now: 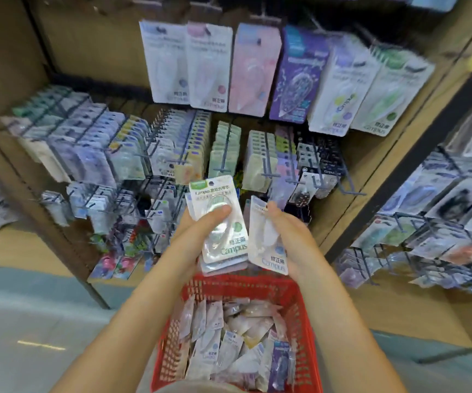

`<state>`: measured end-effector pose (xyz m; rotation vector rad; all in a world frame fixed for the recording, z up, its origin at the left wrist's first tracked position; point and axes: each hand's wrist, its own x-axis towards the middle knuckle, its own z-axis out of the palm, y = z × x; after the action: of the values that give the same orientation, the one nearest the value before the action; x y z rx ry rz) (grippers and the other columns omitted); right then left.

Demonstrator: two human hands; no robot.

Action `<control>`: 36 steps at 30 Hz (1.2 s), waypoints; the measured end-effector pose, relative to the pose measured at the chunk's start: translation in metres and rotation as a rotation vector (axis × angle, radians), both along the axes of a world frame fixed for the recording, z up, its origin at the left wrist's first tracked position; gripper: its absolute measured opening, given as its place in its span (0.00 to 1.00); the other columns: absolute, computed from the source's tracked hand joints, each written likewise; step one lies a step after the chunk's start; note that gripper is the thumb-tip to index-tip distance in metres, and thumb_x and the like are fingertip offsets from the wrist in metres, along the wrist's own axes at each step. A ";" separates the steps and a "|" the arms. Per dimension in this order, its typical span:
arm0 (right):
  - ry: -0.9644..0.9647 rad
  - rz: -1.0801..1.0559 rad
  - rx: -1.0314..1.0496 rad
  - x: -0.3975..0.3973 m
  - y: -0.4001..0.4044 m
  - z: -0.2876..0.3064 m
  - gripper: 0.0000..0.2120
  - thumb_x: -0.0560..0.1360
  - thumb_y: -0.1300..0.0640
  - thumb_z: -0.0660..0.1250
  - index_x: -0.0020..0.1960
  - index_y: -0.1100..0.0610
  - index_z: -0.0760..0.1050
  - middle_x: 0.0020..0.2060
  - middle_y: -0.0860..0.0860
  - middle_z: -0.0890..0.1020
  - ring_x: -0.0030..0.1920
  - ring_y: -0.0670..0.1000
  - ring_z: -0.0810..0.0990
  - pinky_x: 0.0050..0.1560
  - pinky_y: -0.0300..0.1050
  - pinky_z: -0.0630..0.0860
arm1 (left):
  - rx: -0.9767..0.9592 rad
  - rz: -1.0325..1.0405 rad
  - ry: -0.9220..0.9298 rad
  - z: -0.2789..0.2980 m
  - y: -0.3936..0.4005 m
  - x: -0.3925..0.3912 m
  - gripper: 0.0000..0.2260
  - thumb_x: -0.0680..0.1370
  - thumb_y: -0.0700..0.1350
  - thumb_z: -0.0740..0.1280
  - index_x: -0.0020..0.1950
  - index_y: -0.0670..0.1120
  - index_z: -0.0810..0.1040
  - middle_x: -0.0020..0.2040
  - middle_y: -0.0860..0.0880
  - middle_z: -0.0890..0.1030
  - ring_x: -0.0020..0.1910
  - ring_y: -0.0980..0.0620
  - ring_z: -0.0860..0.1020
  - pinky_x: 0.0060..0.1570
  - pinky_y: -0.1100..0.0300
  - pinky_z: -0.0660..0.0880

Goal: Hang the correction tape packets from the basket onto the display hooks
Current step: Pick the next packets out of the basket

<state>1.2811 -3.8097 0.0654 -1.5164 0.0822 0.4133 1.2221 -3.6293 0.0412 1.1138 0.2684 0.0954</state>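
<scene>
Here, packed display hooks (172,161) line brown shelving (393,154).

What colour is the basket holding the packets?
Red, a plastic mesh basket below both hands; the head view shows it plainly.

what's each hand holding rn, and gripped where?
Left hand: stack of packets, thumb across the front, mid-height. Right hand: single packet, gripped along its right edge.
</scene>
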 end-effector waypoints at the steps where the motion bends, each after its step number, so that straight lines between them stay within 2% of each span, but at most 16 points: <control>1: 0.006 0.010 0.029 0.001 0.005 0.014 0.14 0.79 0.43 0.68 0.53 0.53 0.82 0.50 0.56 0.86 0.53 0.58 0.84 0.59 0.56 0.78 | -0.010 -0.014 -0.038 0.016 0.007 0.002 0.34 0.66 0.55 0.80 0.71 0.50 0.77 0.63 0.42 0.84 0.61 0.37 0.83 0.62 0.33 0.77; 2: -0.001 0.018 0.065 0.002 0.010 0.030 0.14 0.79 0.45 0.69 0.54 0.54 0.82 0.53 0.57 0.86 0.55 0.58 0.84 0.61 0.57 0.78 | -0.013 -0.022 -0.077 0.032 0.014 0.005 0.33 0.68 0.54 0.80 0.71 0.49 0.77 0.64 0.41 0.83 0.61 0.36 0.83 0.60 0.32 0.77; 4: -0.019 0.065 0.184 0.002 0.018 0.057 0.17 0.79 0.51 0.69 0.61 0.62 0.79 0.51 0.60 0.83 0.48 0.57 0.85 0.48 0.51 0.82 | -0.008 -0.020 -0.145 0.060 0.028 0.014 0.32 0.71 0.52 0.78 0.73 0.47 0.76 0.64 0.40 0.83 0.61 0.36 0.83 0.61 0.34 0.78; 5: -0.026 0.102 0.249 0.003 0.022 0.068 0.20 0.79 0.53 0.69 0.66 0.64 0.76 0.50 0.61 0.80 0.45 0.57 0.83 0.43 0.48 0.81 | -0.009 -0.018 -0.163 0.074 0.035 0.018 0.31 0.72 0.52 0.77 0.73 0.46 0.76 0.64 0.40 0.83 0.62 0.37 0.83 0.62 0.36 0.78; 7: -0.078 0.148 0.315 0.004 0.031 0.088 0.21 0.80 0.57 0.67 0.70 0.63 0.73 0.54 0.61 0.79 0.48 0.59 0.81 0.43 0.48 0.79 | -0.015 -0.008 -0.179 0.099 0.049 0.025 0.26 0.74 0.51 0.77 0.71 0.46 0.78 0.62 0.42 0.84 0.60 0.40 0.84 0.60 0.41 0.81; 9: -0.164 0.156 0.346 0.005 0.042 0.102 0.21 0.77 0.57 0.68 0.68 0.63 0.75 0.54 0.61 0.81 0.49 0.59 0.82 0.43 0.49 0.79 | -0.024 0.011 -0.171 0.117 0.064 0.031 0.21 0.77 0.50 0.73 0.68 0.46 0.80 0.60 0.43 0.86 0.56 0.43 0.85 0.54 0.46 0.83; 10: -0.196 0.146 0.338 0.004 0.050 0.110 0.18 0.76 0.57 0.69 0.64 0.62 0.78 0.52 0.60 0.84 0.46 0.58 0.84 0.41 0.48 0.81 | -0.026 0.021 -0.170 0.122 0.072 0.035 0.19 0.79 0.50 0.72 0.68 0.46 0.80 0.59 0.43 0.86 0.54 0.43 0.86 0.52 0.47 0.83; 13: -0.262 0.085 0.279 0.004 0.075 0.127 0.05 0.79 0.59 0.68 0.51 0.59 0.82 0.42 0.55 0.86 0.37 0.53 0.86 0.35 0.44 0.81 | -0.048 0.053 -0.175 0.131 0.099 0.041 0.20 0.78 0.51 0.74 0.68 0.47 0.80 0.59 0.42 0.86 0.52 0.42 0.86 0.45 0.49 0.83; 16: -0.363 0.028 0.138 0.007 0.103 0.138 0.05 0.79 0.58 0.70 0.52 0.57 0.82 0.41 0.50 0.87 0.36 0.47 0.84 0.33 0.39 0.79 | -0.038 0.086 -0.201 0.133 0.125 0.040 0.20 0.78 0.51 0.74 0.68 0.46 0.80 0.59 0.41 0.86 0.51 0.42 0.86 0.41 0.52 0.83; 19: -0.540 -0.010 -0.005 0.016 0.138 0.144 0.06 0.78 0.55 0.71 0.56 0.51 0.81 0.47 0.45 0.87 0.43 0.44 0.86 0.40 0.38 0.80 | -0.076 0.120 -0.212 0.128 0.148 0.040 0.21 0.77 0.51 0.75 0.68 0.46 0.80 0.57 0.41 0.86 0.50 0.42 0.87 0.42 0.51 0.83; 23: -0.622 -0.009 -0.013 0.037 0.188 0.150 0.09 0.79 0.53 0.71 0.59 0.50 0.80 0.52 0.45 0.86 0.51 0.45 0.85 0.45 0.38 0.80 | -0.096 0.136 -0.213 0.122 0.171 0.041 0.29 0.69 0.53 0.76 0.68 0.46 0.80 0.60 0.39 0.85 0.55 0.38 0.85 0.50 0.46 0.82; 26: -0.639 -0.037 -0.012 0.057 0.214 0.152 0.12 0.79 0.51 0.71 0.61 0.51 0.79 0.54 0.46 0.85 0.53 0.46 0.85 0.50 0.43 0.82 | -0.120 0.138 -0.214 0.122 0.181 0.046 0.22 0.76 0.48 0.76 0.68 0.44 0.79 0.59 0.39 0.85 0.52 0.41 0.86 0.44 0.49 0.83; 28: -0.655 -0.061 -0.021 0.067 0.223 0.151 0.12 0.79 0.51 0.70 0.62 0.50 0.79 0.55 0.46 0.85 0.54 0.46 0.85 0.51 0.43 0.82 | -0.102 0.112 -0.227 0.121 0.186 0.050 0.19 0.78 0.46 0.74 0.68 0.45 0.79 0.60 0.38 0.85 0.53 0.39 0.85 0.49 0.45 0.84; 31: -0.702 -0.142 -0.054 0.073 0.230 0.148 0.14 0.79 0.51 0.71 0.63 0.50 0.75 0.58 0.47 0.84 0.56 0.47 0.83 0.56 0.44 0.82 | -0.076 0.072 -0.229 0.119 0.192 0.055 0.18 0.79 0.47 0.72 0.69 0.48 0.78 0.61 0.40 0.85 0.57 0.36 0.84 0.57 0.34 0.80; 34: -0.814 -0.232 -0.016 0.068 0.233 0.145 0.20 0.78 0.56 0.71 0.67 0.48 0.69 0.60 0.47 0.81 0.57 0.46 0.82 0.51 0.33 0.80 | -0.080 0.050 -0.218 0.115 0.196 0.060 0.18 0.80 0.48 0.72 0.70 0.49 0.78 0.61 0.40 0.84 0.58 0.36 0.84 0.56 0.32 0.80; 36: -0.927 -0.264 -0.109 0.068 0.233 0.143 0.17 0.78 0.57 0.71 0.64 0.46 0.71 0.60 0.45 0.79 0.59 0.47 0.79 0.58 0.39 0.78 | -0.098 0.045 -0.214 0.113 0.196 0.063 0.22 0.77 0.49 0.75 0.70 0.49 0.78 0.62 0.40 0.84 0.58 0.36 0.84 0.55 0.33 0.80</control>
<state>1.3491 -3.5765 0.2083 -1.6470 -0.4255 -0.5292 1.2848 -3.4335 0.1538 0.9909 0.1055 0.2378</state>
